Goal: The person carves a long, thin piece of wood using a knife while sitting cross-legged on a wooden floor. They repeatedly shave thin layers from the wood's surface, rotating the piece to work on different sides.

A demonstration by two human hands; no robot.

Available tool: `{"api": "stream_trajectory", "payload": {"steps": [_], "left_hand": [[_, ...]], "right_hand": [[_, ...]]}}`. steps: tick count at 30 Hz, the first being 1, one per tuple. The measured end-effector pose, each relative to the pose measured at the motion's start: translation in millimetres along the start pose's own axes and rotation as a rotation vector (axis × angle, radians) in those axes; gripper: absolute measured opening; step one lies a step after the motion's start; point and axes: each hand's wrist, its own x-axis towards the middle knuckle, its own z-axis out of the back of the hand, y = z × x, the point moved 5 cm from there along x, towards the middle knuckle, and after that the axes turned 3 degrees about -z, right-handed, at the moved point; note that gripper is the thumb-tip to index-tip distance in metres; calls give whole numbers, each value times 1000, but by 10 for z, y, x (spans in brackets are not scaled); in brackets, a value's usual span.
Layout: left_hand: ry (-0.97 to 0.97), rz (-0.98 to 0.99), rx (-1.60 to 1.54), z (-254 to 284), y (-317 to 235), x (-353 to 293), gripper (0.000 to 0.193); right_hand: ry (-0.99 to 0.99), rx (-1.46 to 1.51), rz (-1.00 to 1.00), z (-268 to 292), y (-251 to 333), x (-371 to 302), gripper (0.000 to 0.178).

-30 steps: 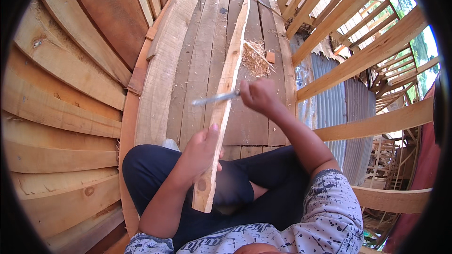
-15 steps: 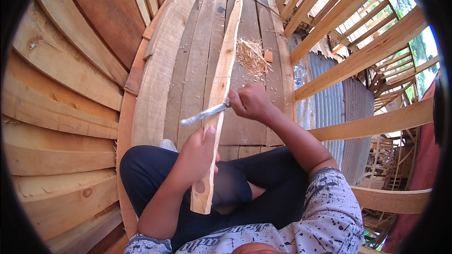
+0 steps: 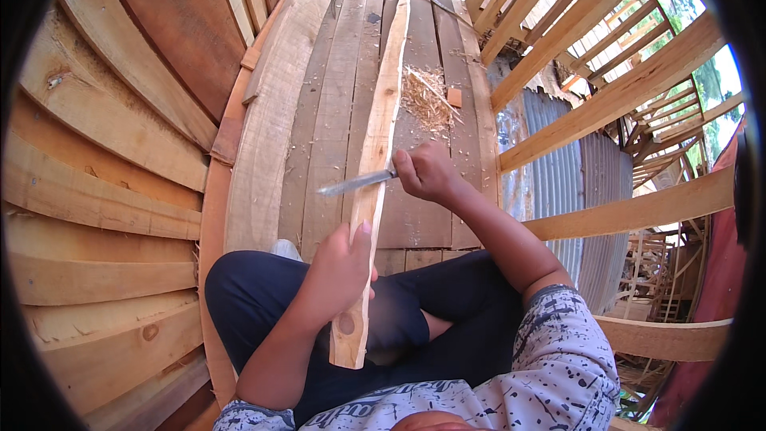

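Observation:
A long, narrow wooden board (image 3: 379,140) with a wavy edge runs from my lap out over the plank floor. Its near end, marked by a dark knot, lies over my crossed legs. Wrapped round the lower part of the board is my left hand (image 3: 341,270), thumb on top. My right hand (image 3: 429,172) is closed round the handle of a knife (image 3: 357,183), most of the handle hidden in the fist. The blade lies across the board, its tip pointing left past the far edge, a little beyond my left hand.
Wood shavings (image 3: 428,100) are heaped right of the board beside a small reddish wood block (image 3: 454,96). Stacked planks (image 3: 104,215) wall the left side. At the right stand wooden slats (image 3: 622,203) and corrugated metal sheets (image 3: 550,160). A thin strip (image 3: 435,0) lies farther off.
The knife has shifted slightly up and right along the board, its blade now less tilted. The board's near end and my left hand have moved a little to the right.

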Motion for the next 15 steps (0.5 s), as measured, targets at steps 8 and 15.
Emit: {"api": "stream_trajectory", "payload": {"steps": [8,15], "left_hand": [[27,1,35,-30,17,-15,49],[73,18,-226,-46,85,44,52]], "right_hand": [[0,-23,-139,-70,-157,-23,61],[-85,82,-226,32,30,11,58]]}}
